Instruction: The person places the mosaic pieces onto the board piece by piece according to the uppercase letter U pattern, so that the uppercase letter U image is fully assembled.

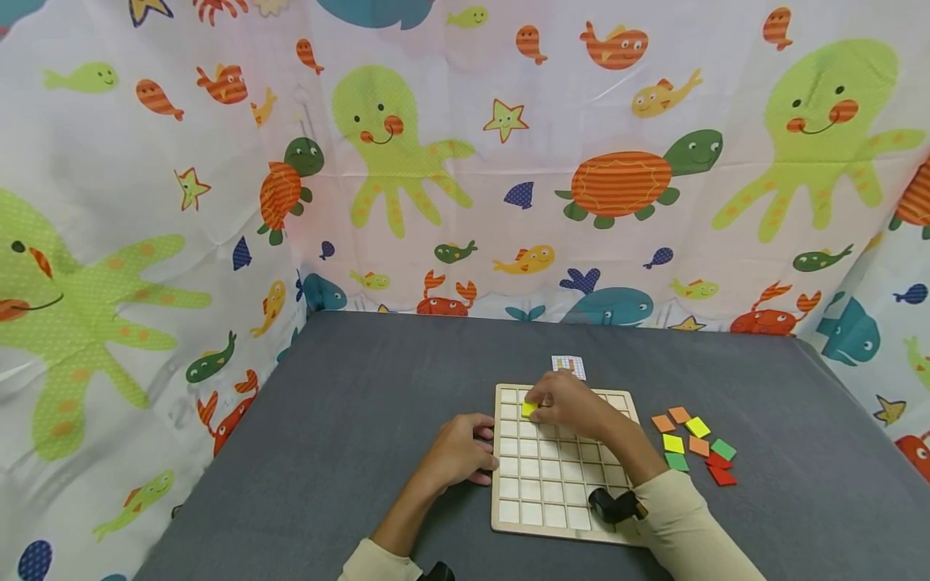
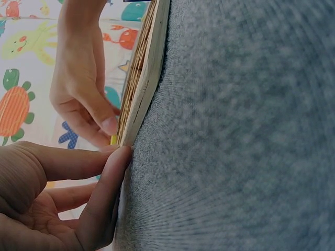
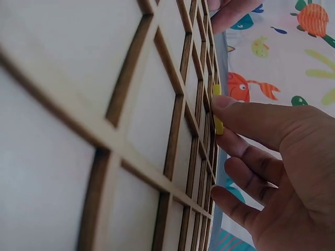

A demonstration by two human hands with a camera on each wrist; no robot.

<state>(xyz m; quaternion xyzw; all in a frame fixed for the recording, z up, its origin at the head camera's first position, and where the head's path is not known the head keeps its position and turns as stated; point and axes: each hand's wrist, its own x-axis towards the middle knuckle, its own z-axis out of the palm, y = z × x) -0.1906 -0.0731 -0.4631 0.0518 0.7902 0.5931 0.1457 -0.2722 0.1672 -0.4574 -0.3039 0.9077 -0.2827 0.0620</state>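
Note:
A wooden grid board [image 1: 530, 491] with pale square cells lies flat on the table. My right hand [image 1: 570, 403] reaches over its upper part and pinches a yellow square tile [image 1: 528, 410] between thumb and finger, at the second column from the left near the far edge. In the right wrist view the tile [image 3: 218, 110] is seen edge-on at the grid; whether it is fully seated I cannot tell. At the board's left side my left hand [image 1: 459, 452] holds the edge, with thumb and finger [image 2: 112, 167] meeting at the rim in the left wrist view.
Right of the board lie several loose square tiles: orange [image 1: 699, 446], yellow [image 1: 672, 443], green [image 1: 723, 449] and red [image 1: 722, 476]. A small printed grid card [image 1: 568, 365] lies behind the board, partly covered by my right hand. A sea-animal curtain [image 1: 450, 242] hangs around the grey table [image 1: 349, 387].

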